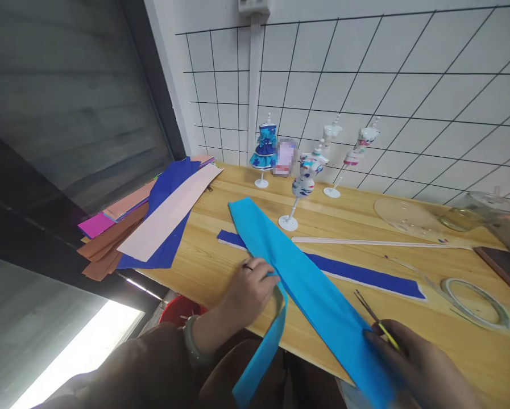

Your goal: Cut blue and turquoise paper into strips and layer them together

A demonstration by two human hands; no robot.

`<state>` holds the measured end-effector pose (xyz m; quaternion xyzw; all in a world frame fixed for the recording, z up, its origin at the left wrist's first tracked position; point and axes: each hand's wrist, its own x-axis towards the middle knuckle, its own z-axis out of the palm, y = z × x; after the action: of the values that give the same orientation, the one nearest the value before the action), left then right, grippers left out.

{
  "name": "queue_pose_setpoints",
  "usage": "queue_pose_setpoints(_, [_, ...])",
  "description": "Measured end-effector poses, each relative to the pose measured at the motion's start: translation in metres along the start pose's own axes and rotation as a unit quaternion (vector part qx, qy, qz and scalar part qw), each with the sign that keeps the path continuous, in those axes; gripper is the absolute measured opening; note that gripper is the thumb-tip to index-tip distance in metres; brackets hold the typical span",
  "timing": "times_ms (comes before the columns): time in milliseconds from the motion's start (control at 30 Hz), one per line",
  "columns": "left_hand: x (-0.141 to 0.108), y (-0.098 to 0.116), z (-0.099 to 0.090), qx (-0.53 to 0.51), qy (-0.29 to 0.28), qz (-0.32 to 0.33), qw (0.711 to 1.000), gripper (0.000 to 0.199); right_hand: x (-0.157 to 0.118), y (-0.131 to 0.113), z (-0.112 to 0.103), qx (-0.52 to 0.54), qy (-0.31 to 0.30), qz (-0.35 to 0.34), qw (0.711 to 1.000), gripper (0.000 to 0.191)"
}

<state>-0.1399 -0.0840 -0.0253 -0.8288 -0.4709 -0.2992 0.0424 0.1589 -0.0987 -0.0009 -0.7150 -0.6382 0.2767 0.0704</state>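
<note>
A wide bright-blue strip [306,267], crepe paper by its look, lies slantwise across the table and over its front edge. My left hand [250,287] pinches a narrow strip [265,346] of the same blue, which curls down past the edge; the hand rests beside the wide one. My right hand [412,352], blurred, is closed around slim yellow-handled scissors [385,329], their thin dark blades pointing away from me. Its fingers also touch the wide strip's near part. Beneath the bright-blue piece runs a dark-blue strip [365,275] with a pale edge.
Small dress-form stands [305,182] are at the back, one wearing a blue dress [264,149]. Stacked coloured sheets [161,221] lie left. A roll of tape [476,304], a clear disc [408,218] and a dark phone-like slab [504,270] lie right. A red bin [180,309] stands below.
</note>
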Motion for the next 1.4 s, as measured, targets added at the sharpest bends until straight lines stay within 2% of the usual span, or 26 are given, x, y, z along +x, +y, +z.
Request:
queue_pose_setpoints(33, [0.002,0.011,0.003,-0.003,-0.015,0.010,1.000,0.016,0.000,0.011,-0.007,0.005,0.001,0.010,1.000,0.034])
queue_pose_setpoints(233, [0.012,0.072,0.027,-0.014,-0.093,0.083,0.992,0.011,-0.005,0.066,-0.030,0.007,0.148,0.062,0.987,0.027])
queue_pose_setpoints(333, [0.012,0.087,0.033,-0.015,-0.106,0.109,0.988,0.013,-0.006,0.083,-0.031,0.027,0.162,0.087,0.983,0.027])
queue_pose_setpoints(400, [0.012,0.089,0.034,-0.018,-0.111,0.114,0.987,0.014,-0.008,0.087,-0.029,0.030,0.169,0.102,0.980,0.028])
queue_pose_setpoints(533, [0.015,0.068,0.028,0.008,-0.100,0.064,0.993,0.020,-0.015,0.076,-0.027,0.012,0.216,0.125,0.968,0.030])
queue_pose_setpoints(667, [0.017,0.028,0.025,0.044,-0.042,0.017,0.998,0.026,-0.025,0.056,-0.016,0.035,0.209,0.054,0.976,0.037])
queue_pose_setpoints(767, [0.018,0.003,0.020,0.061,-0.037,0.024,0.997,0.023,-0.031,0.045,-0.001,0.059,0.184,0.002,0.981,0.042])
queue_pose_setpoints(867, [0.018,-0.012,0.015,0.059,-0.054,0.051,0.995,0.020,-0.036,0.032,0.015,0.071,0.162,-0.036,0.984,0.047])
queue_pose_setpoints(1033, [0.017,-0.020,0.009,0.055,-0.051,0.081,0.994,0.019,-0.041,0.000,0.034,0.050,0.114,-0.156,0.980,0.041])
queue_pose_setpoints(1133, [0.016,-0.020,0.006,0.045,-0.052,0.096,0.993,0.020,-0.043,-0.011,0.046,-0.001,0.131,-0.215,0.968,0.039])
queue_pose_setpoints(1267, [0.014,-0.017,0.001,0.029,-0.077,0.103,0.991,0.020,-0.044,-0.008,0.052,-0.083,0.125,-0.183,0.971,0.035])
queue_pose_setpoints(1400, [0.010,-0.017,0.002,0.026,-0.109,0.104,0.988,0.025,-0.045,0.002,0.049,-0.094,0.088,-0.145,0.981,0.033])
